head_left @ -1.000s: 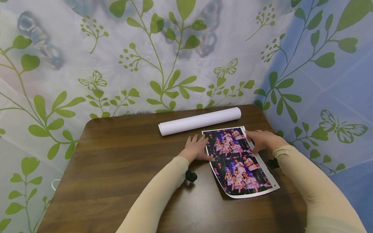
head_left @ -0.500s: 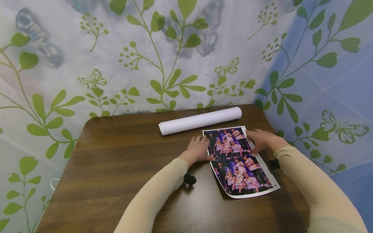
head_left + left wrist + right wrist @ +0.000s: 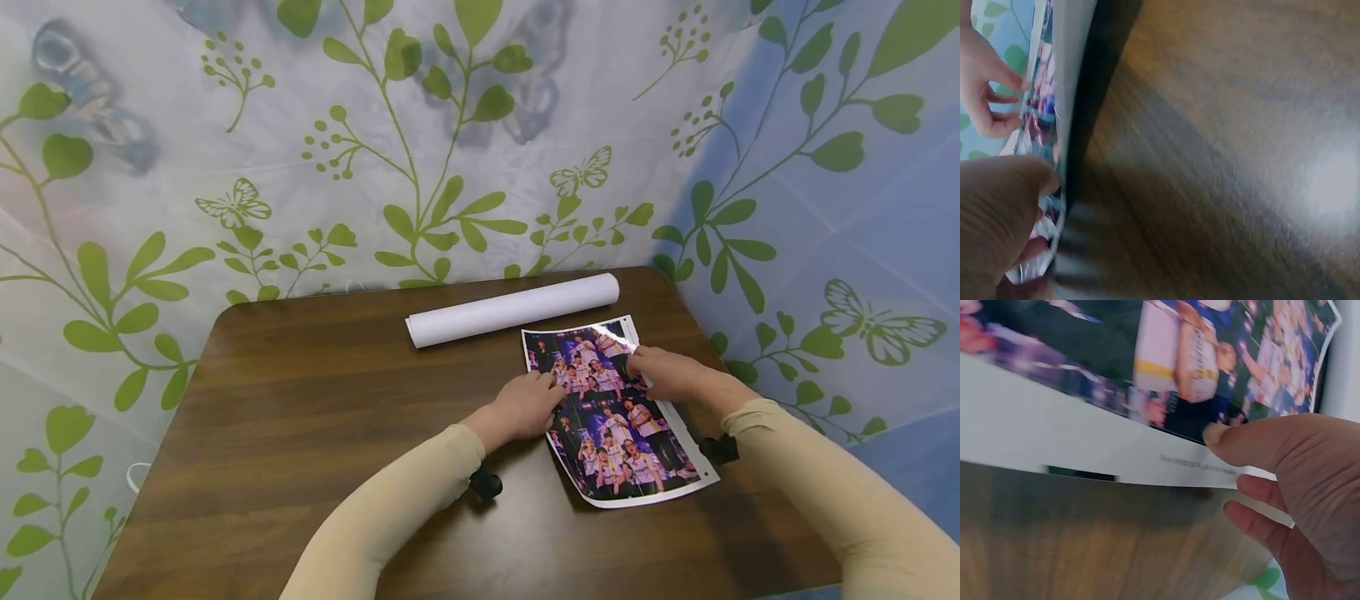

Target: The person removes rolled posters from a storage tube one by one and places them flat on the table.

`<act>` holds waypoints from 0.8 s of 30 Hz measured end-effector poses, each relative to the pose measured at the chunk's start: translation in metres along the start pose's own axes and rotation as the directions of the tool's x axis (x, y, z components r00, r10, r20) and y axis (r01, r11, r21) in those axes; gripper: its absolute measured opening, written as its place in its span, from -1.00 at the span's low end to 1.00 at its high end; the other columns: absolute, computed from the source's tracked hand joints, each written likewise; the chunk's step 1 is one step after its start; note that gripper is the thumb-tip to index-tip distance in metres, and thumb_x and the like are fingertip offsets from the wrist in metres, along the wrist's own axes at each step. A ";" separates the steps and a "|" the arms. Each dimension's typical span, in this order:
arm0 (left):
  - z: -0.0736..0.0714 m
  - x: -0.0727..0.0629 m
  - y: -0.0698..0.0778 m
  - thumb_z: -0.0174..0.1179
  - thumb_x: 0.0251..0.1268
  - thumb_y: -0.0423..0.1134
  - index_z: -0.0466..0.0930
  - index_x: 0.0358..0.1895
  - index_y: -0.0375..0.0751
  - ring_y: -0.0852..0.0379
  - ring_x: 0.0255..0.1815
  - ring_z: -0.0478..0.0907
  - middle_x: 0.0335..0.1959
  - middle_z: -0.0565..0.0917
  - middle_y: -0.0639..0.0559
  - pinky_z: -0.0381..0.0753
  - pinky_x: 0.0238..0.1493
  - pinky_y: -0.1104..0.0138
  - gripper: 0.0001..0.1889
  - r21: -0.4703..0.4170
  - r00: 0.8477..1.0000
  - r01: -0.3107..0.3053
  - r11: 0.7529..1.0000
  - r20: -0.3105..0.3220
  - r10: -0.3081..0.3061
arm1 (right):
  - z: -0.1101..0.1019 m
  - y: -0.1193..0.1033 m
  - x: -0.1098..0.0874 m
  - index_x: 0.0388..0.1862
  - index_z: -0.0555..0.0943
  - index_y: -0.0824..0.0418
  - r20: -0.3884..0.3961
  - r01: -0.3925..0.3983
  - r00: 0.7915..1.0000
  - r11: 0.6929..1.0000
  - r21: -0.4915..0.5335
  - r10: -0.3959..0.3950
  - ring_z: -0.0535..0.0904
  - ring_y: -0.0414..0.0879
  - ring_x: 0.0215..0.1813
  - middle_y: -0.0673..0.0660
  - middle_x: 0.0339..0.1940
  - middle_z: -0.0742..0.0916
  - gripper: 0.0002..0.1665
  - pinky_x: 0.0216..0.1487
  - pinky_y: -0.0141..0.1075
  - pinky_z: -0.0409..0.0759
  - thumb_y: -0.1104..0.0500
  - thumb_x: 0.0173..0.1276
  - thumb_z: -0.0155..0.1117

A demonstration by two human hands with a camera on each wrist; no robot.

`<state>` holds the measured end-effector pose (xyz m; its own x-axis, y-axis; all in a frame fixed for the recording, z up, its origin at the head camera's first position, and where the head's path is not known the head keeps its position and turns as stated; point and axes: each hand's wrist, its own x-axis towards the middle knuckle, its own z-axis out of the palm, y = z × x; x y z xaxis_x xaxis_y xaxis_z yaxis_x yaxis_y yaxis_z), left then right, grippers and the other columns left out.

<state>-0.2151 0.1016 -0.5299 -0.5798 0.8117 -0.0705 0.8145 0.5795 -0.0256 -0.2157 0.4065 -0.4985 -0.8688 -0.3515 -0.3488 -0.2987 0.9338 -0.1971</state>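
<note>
A glossy photo sheet [image 3: 615,450], printed with two similar group pictures inside a white border, lies on the table with its near end curling up. My left hand [image 3: 528,404] pinches its left edge, the fingertips over the picture side. Along the opposite edge, my right hand [image 3: 678,375] holds the sheet, thumb on the printed face and fingers beneath, as the right wrist view shows. The left wrist view has the sheet's edge [image 3: 1069,81] raised off the table beside my left hand [image 3: 997,219].
Behind the sheet lies a rolled white paper tube [image 3: 513,310], set at a slant. The brown wooden table [image 3: 300,433] ends at a leaf-patterned curtain [image 3: 360,183] at the back and right. A black wrist camera [image 3: 486,483] hangs under the left wrist.
My left hand has moved nearer and to the right, its spread fingers now curled over the sheet's left edge. The right hand has dropped slightly, and the sheet's far right corner has lifted.
</note>
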 end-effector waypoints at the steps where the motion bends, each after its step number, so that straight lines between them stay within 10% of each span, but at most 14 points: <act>1: -0.001 -0.002 0.002 0.19 0.45 0.15 0.57 0.20 0.06 0.07 0.08 0.49 0.10 0.53 0.05 0.54 0.13 0.22 -0.59 -0.003 1.000 0.012 1.000 0.013 -0.012 | 0.001 -0.001 -0.003 0.00 0.61 0.15 -0.001 -0.002 1.000 1.000 -0.005 0.002 0.51 0.07 0.03 0.14 0.02 0.57 -0.59 0.10 0.11 0.58 0.28 0.21 0.54; 12: -0.005 -0.021 0.029 0.12 -0.19 0.77 0.29 0.51 0.07 -0.13 0.48 0.28 0.47 0.36 -0.07 0.22 0.48 -0.04 0.20 0.065 0.985 0.049 0.997 0.163 -0.059 | 0.012 -0.014 -0.038 0.62 0.16 0.26 0.149 -0.047 0.988 0.994 0.097 0.032 0.16 0.47 0.50 0.44 0.59 0.18 0.46 0.31 0.37 0.32 -0.04 -0.19 0.81; 24: -0.010 -0.032 0.046 0.10 -0.03 0.71 0.37 0.51 -0.01 0.04 0.37 0.34 0.39 0.41 0.05 0.45 0.25 0.18 0.12 0.127 0.988 0.012 0.992 0.153 -0.031 | 0.021 -0.020 -0.052 0.56 0.33 0.22 0.065 0.029 0.997 0.999 -0.013 -0.028 0.36 0.31 0.36 0.33 0.44 0.38 0.28 0.07 0.20 0.60 0.05 -0.14 0.80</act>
<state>-0.1591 0.1027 -0.5184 -0.5950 0.7725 -0.2218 0.8037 0.5750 -0.1530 -0.1564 0.4048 -0.4961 -0.8325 -0.3813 -0.4020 -0.3289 0.9240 -0.1952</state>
